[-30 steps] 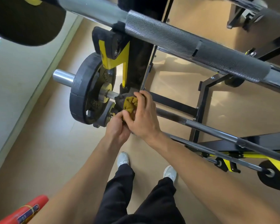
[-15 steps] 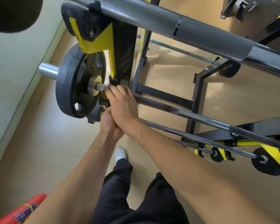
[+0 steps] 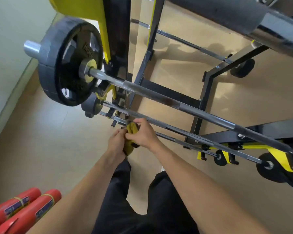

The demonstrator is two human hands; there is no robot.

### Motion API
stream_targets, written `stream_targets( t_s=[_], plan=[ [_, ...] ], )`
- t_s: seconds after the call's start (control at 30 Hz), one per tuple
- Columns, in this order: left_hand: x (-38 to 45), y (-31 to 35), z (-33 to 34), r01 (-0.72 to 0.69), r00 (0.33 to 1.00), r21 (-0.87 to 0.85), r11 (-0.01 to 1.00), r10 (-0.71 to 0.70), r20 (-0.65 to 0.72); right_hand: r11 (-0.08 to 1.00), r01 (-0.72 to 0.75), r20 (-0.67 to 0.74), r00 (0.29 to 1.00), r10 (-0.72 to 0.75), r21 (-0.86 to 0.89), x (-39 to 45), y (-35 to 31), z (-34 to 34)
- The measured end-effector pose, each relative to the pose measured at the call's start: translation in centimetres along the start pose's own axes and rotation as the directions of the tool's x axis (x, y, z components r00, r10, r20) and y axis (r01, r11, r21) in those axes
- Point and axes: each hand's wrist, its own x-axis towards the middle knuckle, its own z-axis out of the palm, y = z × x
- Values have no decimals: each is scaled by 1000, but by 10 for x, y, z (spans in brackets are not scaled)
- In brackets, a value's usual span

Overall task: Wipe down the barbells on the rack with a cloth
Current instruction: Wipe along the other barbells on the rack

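head view: left hand (image 3: 116,142) and right hand (image 3: 143,134) both grasp the yellow cloth (image 3: 131,130), bunched between them at a thin lower barbell (image 3: 176,130) near the rack upright (image 3: 118,48). judgement: wrap the cloth fully round the shaft, grip firmly, and draw along its length towards the far end; the loaded upper barbell (image 3: 159,94) sits bare above.

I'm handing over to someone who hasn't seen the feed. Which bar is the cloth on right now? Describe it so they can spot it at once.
Start at the big black weight plate at upper left, whose thick steel barbell runs diagonally down to the right. Below it lie thinner chrome bars; the mustard-yellow cloth, held by the left hand and right hand, sits at one of these, just right of the small black plate. Which thin bar is unclear.
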Motion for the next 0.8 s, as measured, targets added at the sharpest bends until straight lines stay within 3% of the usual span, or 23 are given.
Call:
stream_targets(
  t_s=[0.1, 0.2, 0.33, 0.47, 0.57, 0.63, 0.7, 0.73, 0.77, 0.8],
  plan=[
    [15, -19, -10, 21, 984, 143, 990, 5, -176, 981, -86, 293, 956, 31, 175, 0, 31, -23],
    [27, -35, -22, -54, 931, 423, 905, 198, -305, 978, -94, 410, 912, 10, 185, 7, 61, -45],
    [38, -47, -29, -247, 849, 580, 776, 462, -257, 1000, -12, 348, 937, 20, -24, 36, 76, -60],
    [58, -27, -24, -351, 776, 573, 740, 573, -264, 999, 29, 244, 969, -37, 37, 72, 61, -55],
    [78, -11, -26, -409, 787, 451, 793, 557, -266, 972, 196, -13, 980, -196, 126, 93, 32, -45],
    [92, -5, -30, -422, 845, 328, 845, 497, -195, 916, 353, -182, 930, -320, 192, 102, 18, -27],
    [111, 2, -37, -372, 917, 201, 906, 392, -72, 862, 506, -376, 793, -479, -31, 115, 21, 5],
    [121, 4, -42, -338, 938, 181, 924, 345, -10, 824, 518, -378, 733, -566, -228, 125, 27, 22],
    [129, 5, -46, -316, 948, 198, 928, 315, 37, 762, 498, -288, 723, -628, -414, 137, 38, 38],
    [140, 4, -51, -313, 950, 239, 919, 306, 66, 680, 460, -143, 760, -634, -570, 151, 50, 52]
  ],
)
